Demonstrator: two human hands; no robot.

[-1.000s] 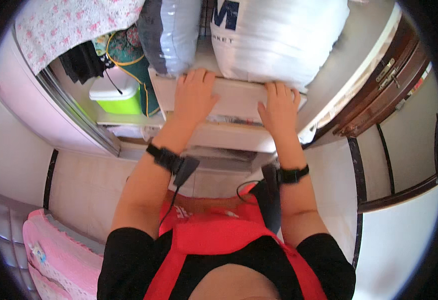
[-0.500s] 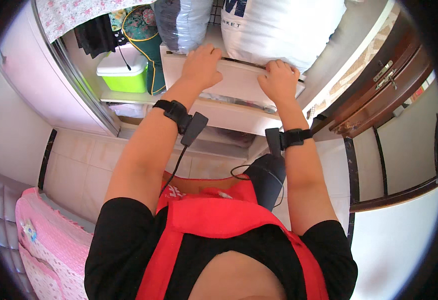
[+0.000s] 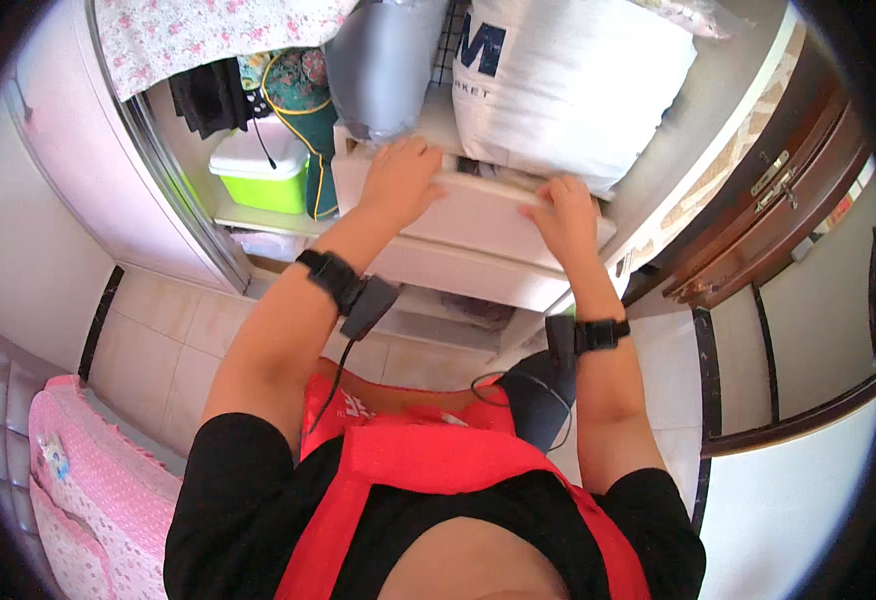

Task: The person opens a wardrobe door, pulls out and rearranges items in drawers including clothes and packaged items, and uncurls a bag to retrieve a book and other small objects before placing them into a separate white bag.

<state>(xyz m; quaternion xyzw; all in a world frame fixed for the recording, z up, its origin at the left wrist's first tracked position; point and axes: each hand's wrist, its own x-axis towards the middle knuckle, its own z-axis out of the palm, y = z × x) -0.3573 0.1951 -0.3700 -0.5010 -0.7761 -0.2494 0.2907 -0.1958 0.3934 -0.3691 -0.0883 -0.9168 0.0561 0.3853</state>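
Both hands are at the top edge of a white upper drawer [image 3: 488,215] inside a wardrobe. My left hand [image 3: 401,182] has its fingers curled over the edge near the drawer's left end, thumb against the front. Toward the right end, my right hand [image 3: 565,215] hooks its fingers over the same edge. A narrow gap shows behind the drawer front, with something dark in it that I cannot make out. Below is a second white drawer [image 3: 478,272]. Just behind the drawer stand a large white bag [image 3: 568,90] and a grey plastic-wrapped bundle [image 3: 383,75].
Left of the drawers, a green box with a white lid [image 3: 263,180] sits on a shelf beside a dark green cushion [image 3: 320,165]. A sliding door [image 3: 68,150] stands at the left. The brown wooden door [image 3: 758,220] is at the right, and pink bedding [image 3: 108,480] lies lower left.
The upper drawer has come out toward me, with both hands on its edge, and a gap has opened behind its front. The wardrobe sits a little lower in view.
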